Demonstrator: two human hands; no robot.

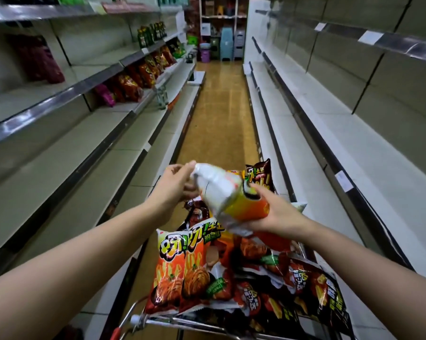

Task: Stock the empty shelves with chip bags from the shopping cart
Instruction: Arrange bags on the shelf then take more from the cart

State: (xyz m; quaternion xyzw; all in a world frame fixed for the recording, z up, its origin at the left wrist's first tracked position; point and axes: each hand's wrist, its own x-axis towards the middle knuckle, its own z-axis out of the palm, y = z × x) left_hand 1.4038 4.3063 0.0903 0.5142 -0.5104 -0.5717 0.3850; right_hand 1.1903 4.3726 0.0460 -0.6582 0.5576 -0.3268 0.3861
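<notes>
A shopping cart (pixel 143 320) in front of me is piled with several orange, red and dark chip bags (pixel 182 271). Above the pile I hold one yellow, orange and white chip bag (pixel 227 196) with both hands. My left hand (pixel 176 184) pinches its upper white end. My right hand (pixel 270 212) grips its lower orange end from underneath. The bag is tilted and hangs over the cart. The grey shelves on the left (pixel 67 168) beside me are bare; further down that side stand rows of red and orange chip bags (pixel 138 77).
The aisle floor (pixel 216 114) runs straight ahead between two shelf units. The right shelves (pixel 329 119) hold nothing but paper price tags. Green bottles (pixel 150 33) stand on a far left shelf. Stacked plastic stools and bins (pixel 227 42) close the aisle's far end.
</notes>
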